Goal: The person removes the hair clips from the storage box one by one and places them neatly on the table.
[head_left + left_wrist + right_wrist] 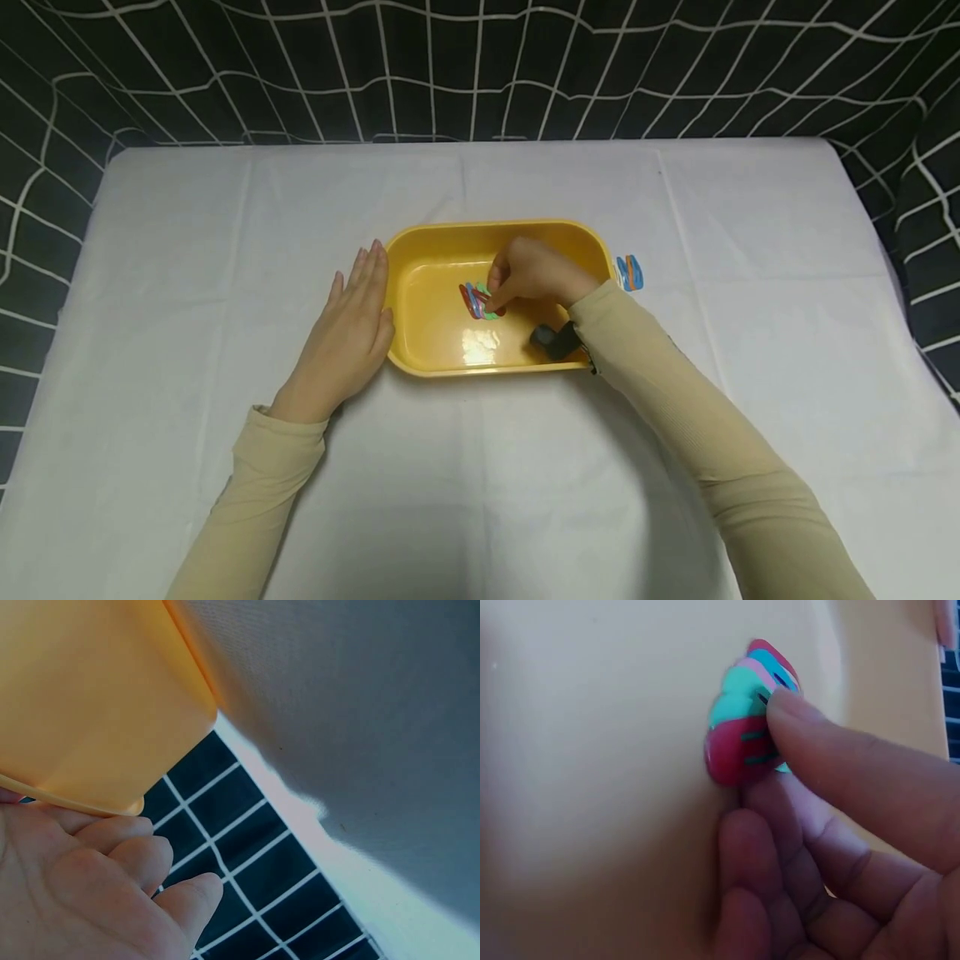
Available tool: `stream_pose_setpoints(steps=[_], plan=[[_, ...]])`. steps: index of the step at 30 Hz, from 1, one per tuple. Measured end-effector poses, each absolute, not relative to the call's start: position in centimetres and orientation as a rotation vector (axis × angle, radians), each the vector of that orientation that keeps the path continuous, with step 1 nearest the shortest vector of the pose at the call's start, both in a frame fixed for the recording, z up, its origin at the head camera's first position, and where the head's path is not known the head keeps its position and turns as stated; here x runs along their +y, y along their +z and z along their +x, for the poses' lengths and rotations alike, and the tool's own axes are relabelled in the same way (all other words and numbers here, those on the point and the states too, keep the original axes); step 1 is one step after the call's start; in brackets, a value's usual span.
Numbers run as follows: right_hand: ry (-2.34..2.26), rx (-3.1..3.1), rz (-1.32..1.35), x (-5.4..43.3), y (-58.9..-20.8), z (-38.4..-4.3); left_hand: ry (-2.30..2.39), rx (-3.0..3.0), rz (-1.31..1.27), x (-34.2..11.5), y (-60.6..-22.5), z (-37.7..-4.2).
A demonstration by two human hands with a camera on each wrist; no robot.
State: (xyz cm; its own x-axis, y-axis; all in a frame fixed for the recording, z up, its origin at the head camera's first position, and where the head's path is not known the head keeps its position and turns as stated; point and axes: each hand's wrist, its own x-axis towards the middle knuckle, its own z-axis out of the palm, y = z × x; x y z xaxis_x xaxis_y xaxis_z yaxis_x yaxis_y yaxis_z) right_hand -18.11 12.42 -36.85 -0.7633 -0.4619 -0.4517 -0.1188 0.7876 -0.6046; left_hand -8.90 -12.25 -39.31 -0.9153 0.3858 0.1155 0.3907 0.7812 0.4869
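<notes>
A yellow plastic basin (427, 350) stands on the white cloth. Inside it lies a small row of snap hair clips (472, 302) in red, blue, pink and green. The right hand (528, 271) reaches over the basin's right side and pinches a red hair clip (731, 754) at the near end of the row, the thumb on top and the curled fingers beneath. The left hand (348, 333) lies with straight fingers along the basin's left rim, its palm side towards the wall. From below, the left wrist view catches its fingertips (139, 855) at the rim.
Just outside the basin's right end, more hair clips (630, 273) in blue, orange and white lie on the cloth. A black wrist camera (557, 340) hangs under the right sleeve, over the basin. White netting (480, 83) on dark panels borders the table's back and sides.
</notes>
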Motion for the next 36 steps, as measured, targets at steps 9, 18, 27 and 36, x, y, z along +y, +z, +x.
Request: stream_pose_setpoints(steps=[9, 18, 27, 36], plan=[[-0.739, 2.366, -0.456, 12.39, -36.78, -18.04, -0.817, -2.945, -0.648, -12.32, -39.41, -8.95], [-0.837, 2.330, -0.351, 12.59, -36.74, -18.16, -0.821, -2.942, -0.648, -12.28, -39.37, -8.96], [-0.952, 2.290, -0.219, 12.80, -36.73, -18.11, -0.820, -2.940, -0.654, -12.26, -39.30, -8.93], [-0.982, 2.248, -0.210, 13.25, -36.82, -18.27, -0.818, -2.940, -0.652, -12.27, -39.35, -8.93]])
